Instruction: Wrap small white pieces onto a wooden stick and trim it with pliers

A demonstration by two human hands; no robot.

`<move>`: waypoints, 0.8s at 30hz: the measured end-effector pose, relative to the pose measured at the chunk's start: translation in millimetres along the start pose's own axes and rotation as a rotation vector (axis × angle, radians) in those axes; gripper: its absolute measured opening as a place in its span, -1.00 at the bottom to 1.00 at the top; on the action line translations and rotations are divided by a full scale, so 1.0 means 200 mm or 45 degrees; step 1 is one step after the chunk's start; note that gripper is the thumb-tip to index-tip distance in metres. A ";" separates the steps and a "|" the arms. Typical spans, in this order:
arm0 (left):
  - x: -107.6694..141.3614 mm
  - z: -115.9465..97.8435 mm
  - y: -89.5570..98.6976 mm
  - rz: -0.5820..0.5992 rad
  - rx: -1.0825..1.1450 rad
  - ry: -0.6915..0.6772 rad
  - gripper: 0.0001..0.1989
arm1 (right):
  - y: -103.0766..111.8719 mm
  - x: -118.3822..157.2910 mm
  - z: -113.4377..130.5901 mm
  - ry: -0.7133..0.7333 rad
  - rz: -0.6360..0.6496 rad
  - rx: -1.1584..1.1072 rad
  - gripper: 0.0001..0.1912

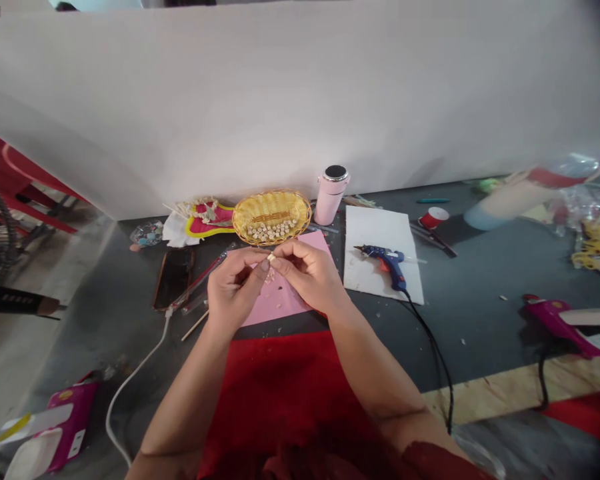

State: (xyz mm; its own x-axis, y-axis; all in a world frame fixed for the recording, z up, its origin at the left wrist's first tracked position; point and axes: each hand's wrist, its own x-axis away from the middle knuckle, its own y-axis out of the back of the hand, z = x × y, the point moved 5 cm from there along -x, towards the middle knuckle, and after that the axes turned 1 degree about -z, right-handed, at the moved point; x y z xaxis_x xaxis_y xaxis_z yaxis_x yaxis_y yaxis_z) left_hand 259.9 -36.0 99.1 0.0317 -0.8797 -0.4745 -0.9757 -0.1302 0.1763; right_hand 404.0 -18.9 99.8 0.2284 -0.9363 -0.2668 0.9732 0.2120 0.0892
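Observation:
My left hand and my right hand meet over a pink sheet. Between the thumbs and fingertips of both is a small pale piece, too small to make out in detail. Small pale bits and a dark speck lie on the sheet below my hands. Just beyond them stands a yellow wicker basket with many small pale pieces gathered in its near side. A red cloth spreads over the edge in front of me.
A blue glue gun rests on a white board, its black cord trailing forward. Behind stands a pink flask. At left are a phone and a white cable. Magenta devices sit at both sides; a white panel rises behind.

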 end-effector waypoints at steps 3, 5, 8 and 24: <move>0.00 0.00 0.00 0.003 0.005 -0.012 -0.88 | 0.01 0.00 0.00 0.001 -0.007 0.028 -0.77; 0.00 0.00 -0.01 0.003 0.006 -0.022 -0.89 | 0.01 0.00 0.00 0.012 -0.005 0.035 -0.78; 0.00 0.00 -0.01 0.002 0.004 -0.024 -0.89 | 0.01 0.00 0.01 0.023 0.001 0.041 -0.79; 0.00 -0.01 -0.02 0.049 -0.050 0.008 -0.91 | 0.02 0.00 0.01 0.021 0.043 0.070 -0.81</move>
State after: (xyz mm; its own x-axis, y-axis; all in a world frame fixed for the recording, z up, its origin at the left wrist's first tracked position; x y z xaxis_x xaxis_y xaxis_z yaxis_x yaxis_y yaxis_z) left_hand 263.2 -36.4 99.4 -0.0047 -0.8871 -0.4615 -0.9669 -0.1137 0.2283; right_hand 407.4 -18.6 102.4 0.2619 -0.9240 -0.2786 0.9621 0.2273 0.1506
